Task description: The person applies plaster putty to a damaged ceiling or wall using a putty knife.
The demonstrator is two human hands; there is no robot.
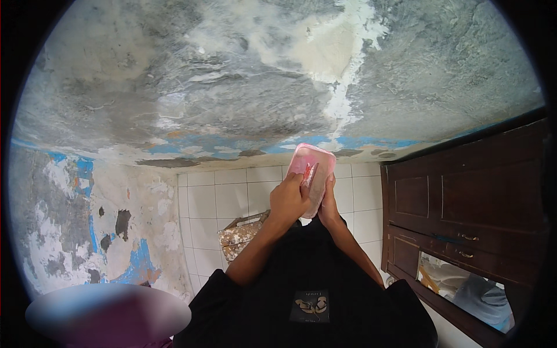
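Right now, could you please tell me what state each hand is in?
Left hand: curled over the pink container, against a red-and-white item; its grip cannot be told.
Right hand: holding the pink container's right side.

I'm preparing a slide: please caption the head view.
Left hand and right hand hold a pink, rounded rectangular container before a patchy grey wall streaked white and blue.

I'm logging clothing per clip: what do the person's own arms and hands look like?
The left hand and right hand are bare, with no gloves or watch that I can make out. Both forearms are bare below the loose black sleeves of a black shirt, whose front bears a rectangular print of sandals.
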